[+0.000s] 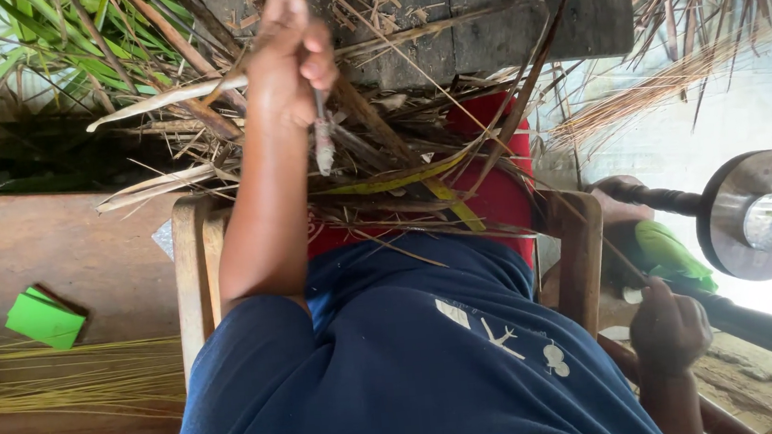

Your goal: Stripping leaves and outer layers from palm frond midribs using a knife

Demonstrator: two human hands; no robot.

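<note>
My left hand reaches forward over my lap and is closed on a thin, pale-tipped blade-like tool that points back toward me. Under it a heap of dry palm leaf strips lies across my lap on a red cloth. My right hand is a fist beside the right chair arm. It grips a long thin dark leaf rib that runs up over the heap.
I sit in a wooden chair. A green folded sheet and a bundle of thin yellow ribs lie at left. Fresh green leaves are top left. A dark turned post, a green object and a metal disc stand at right.
</note>
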